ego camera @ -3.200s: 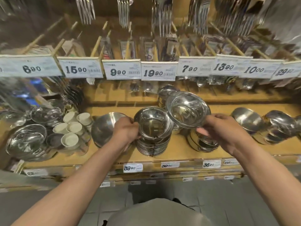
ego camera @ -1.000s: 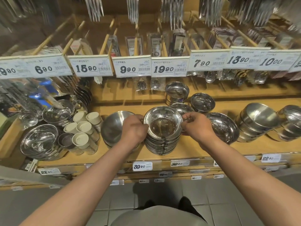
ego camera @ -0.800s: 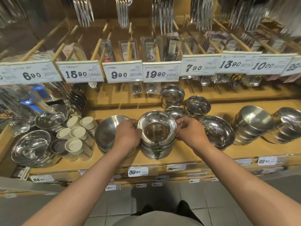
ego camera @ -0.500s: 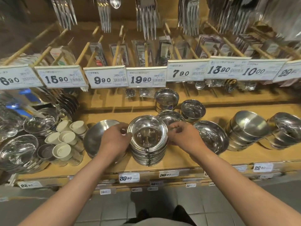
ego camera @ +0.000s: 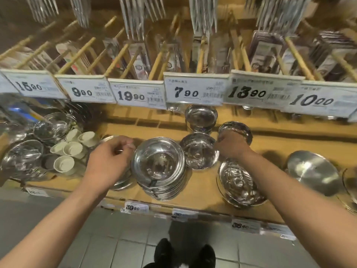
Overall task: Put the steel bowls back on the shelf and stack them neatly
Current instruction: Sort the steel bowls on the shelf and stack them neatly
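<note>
A tall stack of steel bowls (ego camera: 158,167) stands at the front of the wooden shelf (ego camera: 201,190). Just left of the stack hovers my left hand (ego camera: 110,161), fingers loosely curled and holding nothing, over a large steel bowl (ego camera: 121,183) that it mostly hides. My right hand (ego camera: 231,147) reaches further back and grips the near rim of a small steel bowl (ego camera: 236,129). Another steel bowl (ego camera: 199,149) sits between the stack and my right hand. A short stack of small bowls (ego camera: 201,118) stands behind it.
A wide steel bowl (ego camera: 241,182) leans under my right forearm, and larger bowls (ego camera: 313,171) lie at the right. White cups (ego camera: 71,149) and shiny bowls (ego camera: 23,157) crowd the left. Price tags (ego camera: 193,89) and hanging cutlery overhang the shelf.
Both hands have left the tall stack's rim. My right hand moved back and right onto the small bowl; my left hand drew slightly away to the left. The camera moved closer.
</note>
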`<action>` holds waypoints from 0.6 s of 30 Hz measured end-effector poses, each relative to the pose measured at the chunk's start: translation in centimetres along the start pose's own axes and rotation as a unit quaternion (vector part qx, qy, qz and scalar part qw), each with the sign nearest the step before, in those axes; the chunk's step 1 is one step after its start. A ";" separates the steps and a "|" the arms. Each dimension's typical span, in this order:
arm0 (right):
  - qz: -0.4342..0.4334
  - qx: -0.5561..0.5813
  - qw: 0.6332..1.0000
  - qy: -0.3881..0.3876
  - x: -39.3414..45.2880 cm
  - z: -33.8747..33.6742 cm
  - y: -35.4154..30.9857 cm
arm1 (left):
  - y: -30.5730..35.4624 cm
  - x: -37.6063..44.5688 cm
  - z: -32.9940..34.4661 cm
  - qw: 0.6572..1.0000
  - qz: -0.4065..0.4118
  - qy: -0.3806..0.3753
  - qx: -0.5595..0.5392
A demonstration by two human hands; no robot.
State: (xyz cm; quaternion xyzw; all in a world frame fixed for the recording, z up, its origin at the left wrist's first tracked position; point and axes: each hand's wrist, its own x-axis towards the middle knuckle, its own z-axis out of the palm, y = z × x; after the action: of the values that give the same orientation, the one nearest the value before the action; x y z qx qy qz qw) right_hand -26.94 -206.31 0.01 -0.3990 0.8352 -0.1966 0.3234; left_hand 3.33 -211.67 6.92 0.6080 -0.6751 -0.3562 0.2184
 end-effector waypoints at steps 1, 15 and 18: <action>-0.002 -0.039 0.999 -0.019 0.8 0.3 0.1 | 0.1 -0.3 0.1 1.000 0.002 0.008 -0.005; -0.034 -0.216 0.960 -0.173 4.4 0.6 0.5 | 0.1 -1.2 1.6 0.984 -0.078 0.060 -0.147; -0.048 -0.219 0.967 -0.120 3.8 -0.3 0.5 | 0.4 -1.0 1.5 0.982 -0.083 0.060 -0.160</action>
State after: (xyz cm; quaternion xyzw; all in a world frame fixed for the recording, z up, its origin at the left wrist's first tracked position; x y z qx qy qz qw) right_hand -29.20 -209.05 -1.56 -0.5204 0.7929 0.0250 0.3161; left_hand 2.09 -210.39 6.37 0.6392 -0.5427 -0.4393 0.3224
